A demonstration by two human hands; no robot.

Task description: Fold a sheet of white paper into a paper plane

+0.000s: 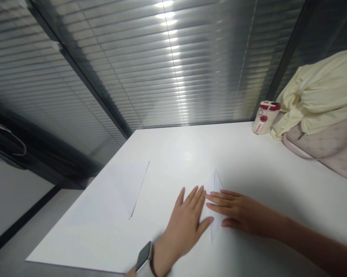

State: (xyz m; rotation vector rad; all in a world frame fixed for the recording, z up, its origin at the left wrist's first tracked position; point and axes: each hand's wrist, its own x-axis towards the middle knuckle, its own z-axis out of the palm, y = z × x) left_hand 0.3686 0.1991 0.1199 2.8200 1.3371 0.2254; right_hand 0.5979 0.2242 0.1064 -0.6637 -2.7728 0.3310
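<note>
A narrow folded white paper lies on the white table, pointed at its far end, with its lower tip near the bottom of the view. My left hand rests flat against its left side, fingers spread and a smartwatch on the wrist. From the right, my right hand lies flat with its fingertips on the paper, close to my left fingers. Neither hand grips anything. The middle of the paper is hidden by my fingers.
A larger folded white paper sheet lies on the table to the left. A white and red cup, a pale yellow cloth and a pink quilted bag stand at the far right. Glass with blinds runs behind the table.
</note>
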